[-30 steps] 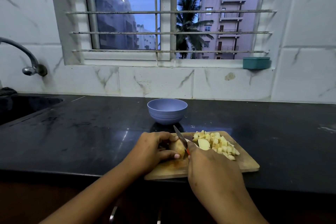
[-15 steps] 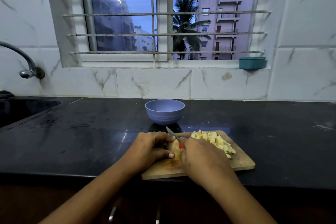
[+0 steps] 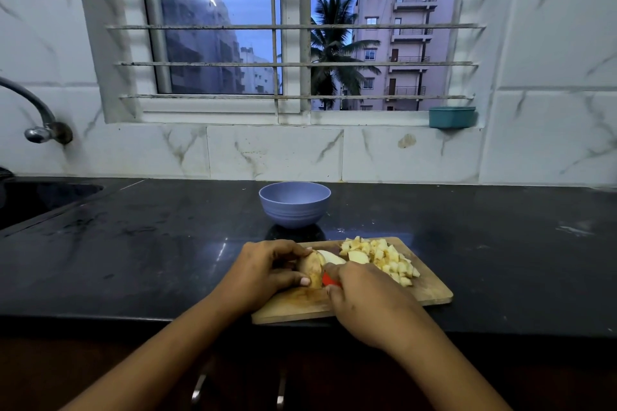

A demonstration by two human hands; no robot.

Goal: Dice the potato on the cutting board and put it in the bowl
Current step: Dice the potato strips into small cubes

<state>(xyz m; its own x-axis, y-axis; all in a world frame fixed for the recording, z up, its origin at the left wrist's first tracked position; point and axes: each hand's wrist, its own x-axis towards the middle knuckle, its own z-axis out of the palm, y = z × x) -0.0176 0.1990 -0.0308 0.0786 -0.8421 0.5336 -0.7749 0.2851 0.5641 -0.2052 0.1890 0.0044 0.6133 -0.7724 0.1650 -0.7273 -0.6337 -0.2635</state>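
A wooden cutting board point(image 3: 430, 290) lies at the counter's front edge. On its left part my left hand point(image 3: 267, 272) grips the remaining brown-skinned potato piece point(image 3: 311, 268). A pale slice point(image 3: 330, 257) leans off the potato's right side. My right hand point(image 3: 370, 305) holds a knife by its red handle point(image 3: 329, 280); the blade is down at the potato and mostly hidden. A heap of diced potato point(image 3: 384, 257) covers the board's far right part. The empty lilac bowl point(image 3: 294, 203) stands just behind the board.
The black counter point(image 3: 150, 253) spreads out to both sides. A sink point(image 3: 40, 200) with a tap point(image 3: 36, 110) is at the far left. A teal tub point(image 3: 451, 117) sits on the window sill. The tiled wall and barred window stand behind the bowl.
The knife blade, raised and tilted a second ago, has come down through the potato. A fresh slice now leans away from the piece. My left hand has stayed on the potato.
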